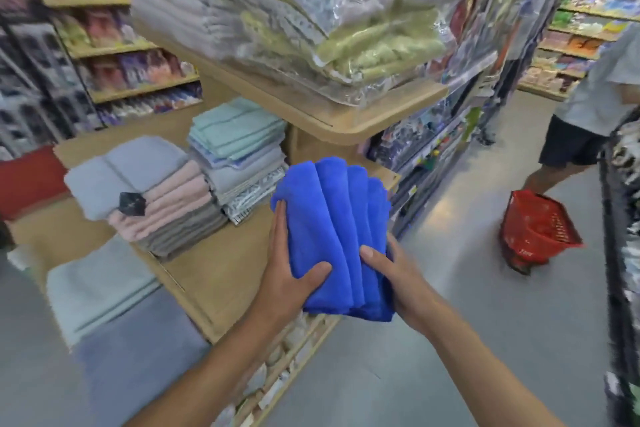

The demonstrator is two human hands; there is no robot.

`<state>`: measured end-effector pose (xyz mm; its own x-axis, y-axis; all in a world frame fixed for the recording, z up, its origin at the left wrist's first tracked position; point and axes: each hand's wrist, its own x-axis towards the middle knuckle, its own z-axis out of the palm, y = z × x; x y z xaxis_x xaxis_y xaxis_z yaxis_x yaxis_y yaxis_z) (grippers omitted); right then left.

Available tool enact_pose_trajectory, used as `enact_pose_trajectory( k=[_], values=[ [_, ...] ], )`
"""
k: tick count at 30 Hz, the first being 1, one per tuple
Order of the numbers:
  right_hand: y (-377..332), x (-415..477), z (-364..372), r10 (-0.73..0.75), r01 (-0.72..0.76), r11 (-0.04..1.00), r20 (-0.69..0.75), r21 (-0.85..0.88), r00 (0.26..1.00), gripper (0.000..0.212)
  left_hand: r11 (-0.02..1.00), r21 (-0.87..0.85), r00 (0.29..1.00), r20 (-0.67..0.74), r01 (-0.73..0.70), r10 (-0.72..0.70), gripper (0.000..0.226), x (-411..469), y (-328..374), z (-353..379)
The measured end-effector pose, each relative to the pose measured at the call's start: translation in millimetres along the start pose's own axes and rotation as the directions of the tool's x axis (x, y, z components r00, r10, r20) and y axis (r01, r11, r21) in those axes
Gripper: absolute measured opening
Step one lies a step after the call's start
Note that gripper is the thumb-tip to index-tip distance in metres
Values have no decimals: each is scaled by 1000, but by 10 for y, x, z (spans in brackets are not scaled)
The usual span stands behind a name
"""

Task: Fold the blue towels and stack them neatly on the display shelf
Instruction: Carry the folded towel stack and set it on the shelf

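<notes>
Setting: retail shop, household-textiles aisle.

Evidence:
- Centre-left, a light wooden tiered display stand carries stacks of folded grey, pink and pale-green towels.
- Its upper tier holds clear-plastic-wrapped bundles of grey and yellow-green textiles.
- Far left are yellow-edged shelf rows of packaged goods, and far right is more stocked shelving.
- On the right, a red plastic shopping basket sits near a person in dark shorts.
</notes>
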<state>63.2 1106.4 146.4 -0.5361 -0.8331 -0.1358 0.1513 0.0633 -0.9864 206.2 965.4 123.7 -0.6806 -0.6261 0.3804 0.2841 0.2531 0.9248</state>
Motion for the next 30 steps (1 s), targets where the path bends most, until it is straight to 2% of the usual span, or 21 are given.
enact_pose_trajectory(
  k=[5,10,13,17,21,26,30],
  values=[
    [-279,768,165,-33,51,995,217,-82,976,92,997,70,971,-238,-18,34,119,262,-22,-251],
    [-273,1447,304,-1,24,998,409,-52,912,73,982,184,896,-430,-36,113,117,383,-159,-333],
    [-147,1767,317,37,-37,999,476,-9,879,84,959,282,844,-516,6,147,123,419,-323,-288],
    [82,2062,235,117,-104,993,554,-56,824,90,925,337,780,-621,174,80,125,425,-561,-98],
    [334,2239,121,291,-305,950,547,-67,785,108,869,329,740,-669,370,-62,128,432,-758,94],
    [390,2494,56,393,-533,844,611,56,687,65,703,373,659,-730,606,-180,130,792,-696,144],
    [404,2704,-53,494,-644,765,634,8,595,68,482,408,594,-729,776,-340,136,1193,-570,174]
  ],
)
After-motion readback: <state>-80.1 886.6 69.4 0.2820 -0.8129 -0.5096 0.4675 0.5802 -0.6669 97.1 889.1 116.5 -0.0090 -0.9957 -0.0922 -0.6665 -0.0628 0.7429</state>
